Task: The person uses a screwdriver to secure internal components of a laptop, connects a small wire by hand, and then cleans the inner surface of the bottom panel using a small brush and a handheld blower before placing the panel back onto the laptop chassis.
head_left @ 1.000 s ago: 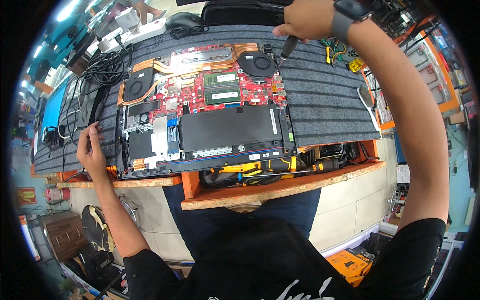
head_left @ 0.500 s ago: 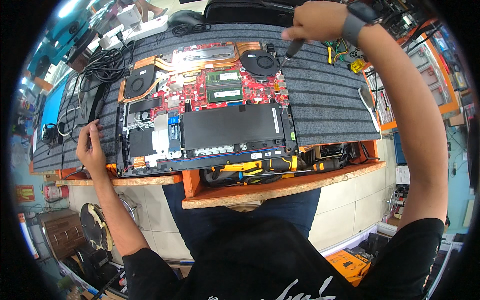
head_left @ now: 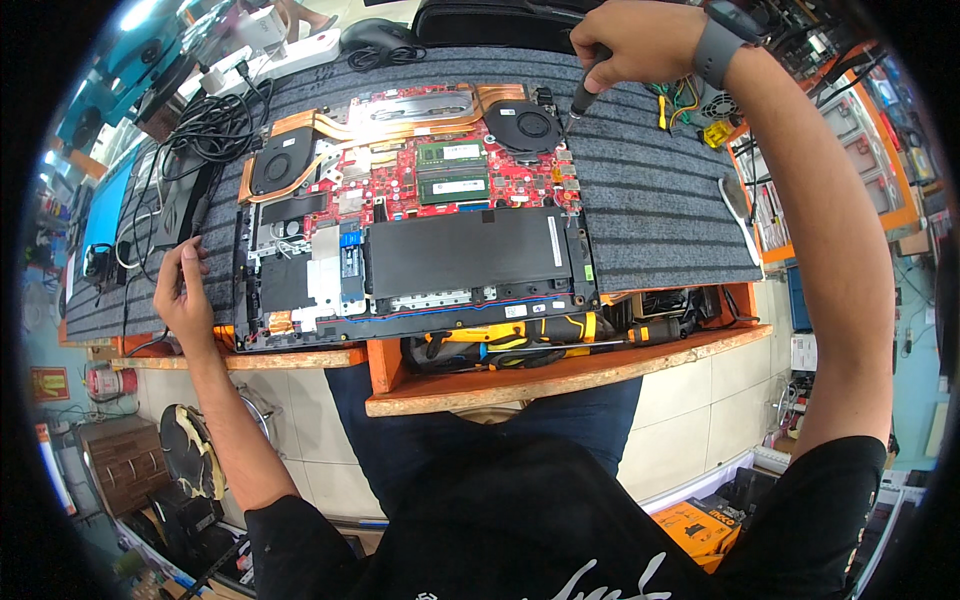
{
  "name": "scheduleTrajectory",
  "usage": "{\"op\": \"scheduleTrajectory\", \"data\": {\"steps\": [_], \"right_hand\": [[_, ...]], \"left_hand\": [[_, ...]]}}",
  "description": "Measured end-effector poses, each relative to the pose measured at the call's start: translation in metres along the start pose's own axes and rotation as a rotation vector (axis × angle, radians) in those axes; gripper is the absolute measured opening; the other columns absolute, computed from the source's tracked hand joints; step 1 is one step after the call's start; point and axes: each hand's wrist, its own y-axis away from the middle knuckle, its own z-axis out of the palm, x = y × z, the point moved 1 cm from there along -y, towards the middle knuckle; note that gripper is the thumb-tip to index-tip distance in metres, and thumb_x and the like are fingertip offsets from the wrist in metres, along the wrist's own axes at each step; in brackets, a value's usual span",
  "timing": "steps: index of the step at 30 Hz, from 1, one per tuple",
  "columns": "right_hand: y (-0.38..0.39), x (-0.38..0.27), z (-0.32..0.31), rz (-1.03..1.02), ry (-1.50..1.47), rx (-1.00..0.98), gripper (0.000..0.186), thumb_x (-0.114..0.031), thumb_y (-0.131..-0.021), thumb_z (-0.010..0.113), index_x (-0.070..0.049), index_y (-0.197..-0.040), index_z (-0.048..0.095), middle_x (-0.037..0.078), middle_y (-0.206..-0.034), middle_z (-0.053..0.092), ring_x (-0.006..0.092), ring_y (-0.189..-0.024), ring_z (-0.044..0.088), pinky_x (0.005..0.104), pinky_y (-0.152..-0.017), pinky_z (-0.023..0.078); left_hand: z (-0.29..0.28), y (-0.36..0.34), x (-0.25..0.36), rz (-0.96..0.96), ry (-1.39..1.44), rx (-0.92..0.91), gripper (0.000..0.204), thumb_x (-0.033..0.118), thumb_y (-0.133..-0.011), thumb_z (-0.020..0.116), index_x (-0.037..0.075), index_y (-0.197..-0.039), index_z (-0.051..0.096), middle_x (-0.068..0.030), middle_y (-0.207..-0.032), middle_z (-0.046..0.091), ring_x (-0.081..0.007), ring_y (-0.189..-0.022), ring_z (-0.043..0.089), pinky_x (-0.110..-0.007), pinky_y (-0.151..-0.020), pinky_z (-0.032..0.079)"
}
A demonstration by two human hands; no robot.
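Observation:
An opened laptop (head_left: 463, 253) lies on the striped grey mat, showing a red circuit board (head_left: 395, 187), a black battery, copper heat pipes and two round fans. My right hand (head_left: 640, 42) is closed around the dark handle of a screwdriver (head_left: 586, 97). Its shaft slants down to the laptop's right edge, beside the right fan (head_left: 523, 127); whether the tip sits in a screw is too small to tell. On the left, my left hand (head_left: 184, 292) rests beside the laptop's side with loosely bent fingers and nothing visible in them.
Coiled black cables (head_left: 215, 130) and a white power strip (head_left: 300, 58) lie at the back left. A computer mouse (head_left: 370, 37) sits behind the laptop. An orange drawer (head_left: 560, 375) stands pulled out below the mat's edge, with tools in it. Coloured wires (head_left: 680, 105) lie to the right.
My right hand has shifted its fingers on the screwdriver handle, which now stands steeper. The tip stays near the right fan. My left hand is nearly still.

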Motion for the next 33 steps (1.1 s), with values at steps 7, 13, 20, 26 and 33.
{"op": "scheduleTrajectory", "data": {"steps": [7,13,20,26,33], "right_hand": [[0.005,0.018,0.016,-0.093,-0.042,0.108,0.028,-0.028,-0.088,0.072,-0.004,-0.1,0.068,0.012,-0.082,0.07,0.0268,-0.081,0.068,0.0394,-0.071,0.051],[0.052,0.038,0.109,0.143,-0.423,0.55,0.031,-0.034,-0.095,0.067,-0.007,-0.109,0.06,0.018,-0.09,0.07,0.0355,-0.087,0.069,0.0445,-0.075,0.052],[0.052,-0.014,0.213,0.45,-0.402,0.844,0.022,-0.02,-0.093,0.065,-0.009,-0.111,0.064,0.013,-0.103,0.066,0.0343,-0.1,0.062,0.046,-0.082,0.048],[0.037,-0.055,0.175,0.225,-0.317,0.866,0.045,0.002,-0.085,0.057,-0.017,-0.125,0.067,0.003,-0.114,0.062,0.0233,-0.11,0.057,0.0413,-0.092,0.038],[0.028,-0.063,0.174,0.182,-0.485,0.756,0.044,0.004,-0.083,0.057,-0.014,-0.121,0.07,0.003,-0.117,0.062,0.0239,-0.111,0.056,0.0415,-0.092,0.037]], "left_hand": [[0.001,0.0,0.002,-0.024,-0.011,-0.004,0.022,0.013,-0.103,0.057,-0.003,-0.105,0.071,-0.0061,-0.089,0.069,-0.0083,-0.074,0.059,-0.023,-0.067,0.046],[0.0,0.002,0.002,-0.018,-0.014,-0.005,0.021,0.013,-0.102,0.057,-0.003,-0.106,0.07,-0.0063,-0.089,0.069,-0.009,-0.075,0.06,-0.023,-0.067,0.047],[0.006,-0.021,0.026,0.119,-0.024,-0.07,0.018,0.008,-0.101,0.056,-0.003,-0.106,0.069,-0.0085,-0.092,0.068,-0.0114,-0.08,0.063,-0.024,-0.071,0.049],[0.04,-0.095,0.063,0.265,-0.006,-0.114,0.017,0.008,-0.1,0.058,-0.003,-0.104,0.07,-0.0068,-0.089,0.068,-0.01,-0.077,0.062,-0.023,-0.069,0.047],[0.072,-0.126,0.055,0.326,0.048,-0.135,0.017,0.008,-0.1,0.058,-0.003,-0.105,0.07,-0.0061,-0.088,0.068,-0.0098,-0.078,0.061,-0.023,-0.07,0.047]]}}
